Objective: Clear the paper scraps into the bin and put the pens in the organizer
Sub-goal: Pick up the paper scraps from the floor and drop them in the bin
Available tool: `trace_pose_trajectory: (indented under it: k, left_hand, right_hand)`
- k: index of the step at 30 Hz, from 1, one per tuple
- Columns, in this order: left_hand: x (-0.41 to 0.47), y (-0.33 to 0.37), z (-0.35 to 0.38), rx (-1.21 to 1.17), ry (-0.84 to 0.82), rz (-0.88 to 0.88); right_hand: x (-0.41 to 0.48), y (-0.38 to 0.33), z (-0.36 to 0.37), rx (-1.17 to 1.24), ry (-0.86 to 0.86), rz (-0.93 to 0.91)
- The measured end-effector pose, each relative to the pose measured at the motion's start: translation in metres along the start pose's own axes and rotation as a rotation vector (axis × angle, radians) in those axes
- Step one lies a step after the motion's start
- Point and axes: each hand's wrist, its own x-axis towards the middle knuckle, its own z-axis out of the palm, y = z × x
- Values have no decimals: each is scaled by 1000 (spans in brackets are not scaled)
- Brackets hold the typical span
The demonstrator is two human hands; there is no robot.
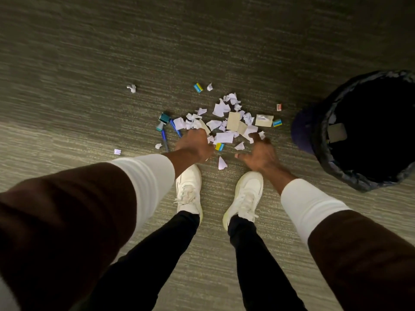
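A heap of torn white and tan paper scraps [226,122] lies on the carpet in front of my feet. Two blue pens [165,140] lie at its left side, one slanting under the scraps. My left hand [195,144] reaches down onto the near left edge of the heap, fingers curled among scraps; whether it grips any is hidden. My right hand [260,156] hovers with fingers spread at the near right edge, holding nothing. The black bin [327,140] with a dark liner stands at the right, a tan card inside.
Small blue-and-yellow boxes [198,87] and a teal stamp-like item [164,118] lie among the scraps. Stray scraps [132,88] sit farther left. My white shoes [188,189] stand just behind the heap. No organizer is in view.
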Motion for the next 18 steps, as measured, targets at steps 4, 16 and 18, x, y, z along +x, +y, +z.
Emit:
trace_pose_trajectory:
  k: [4,16,18]
  left_hand:
    - [44,-4,43,-14,27,-41]
    - [148,13,135,-155,149,-143]
    - [152,20,132,-147,163,-149]
  right_hand:
    - [57,26,14,-130,9,6]
    - [166,67,60,-452,128,-227]
    - [168,61,66,-487,114,-236]
